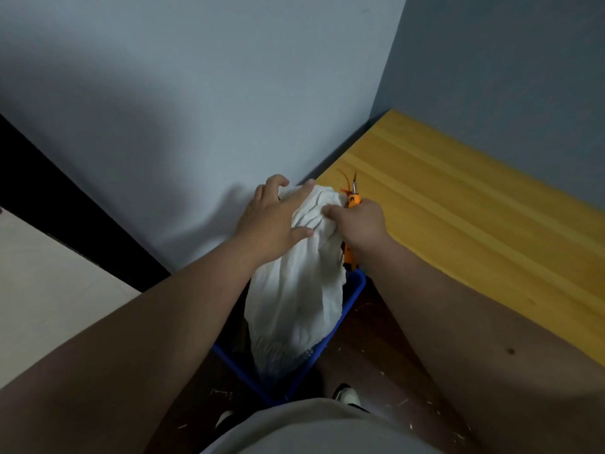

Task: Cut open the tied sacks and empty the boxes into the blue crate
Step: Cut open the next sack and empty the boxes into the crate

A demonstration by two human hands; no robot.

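A white sack point(294, 290) hangs upside down over the blue crate point(352, 296), its open end down inside the crate. My left hand point(275, 221) grips the sack's upper end from the left. My right hand point(360, 224) pinches the same bunched cloth from the right and also holds orange-handled scissors point(352, 204), their blades pointing up past the knuckles. A thin red tie point(343, 181) sticks out beside the blades. What lies inside the crate is mostly hidden by the sack.
A yellow wooden tabletop point(474, 208) runs along the right, close to the crate. A grey wall point(196, 109) stands right behind the sack. Dark brown floor point(376, 339) with small scattered scraps surrounds the crate, and my shoes point(347, 394) stand by its near edge.
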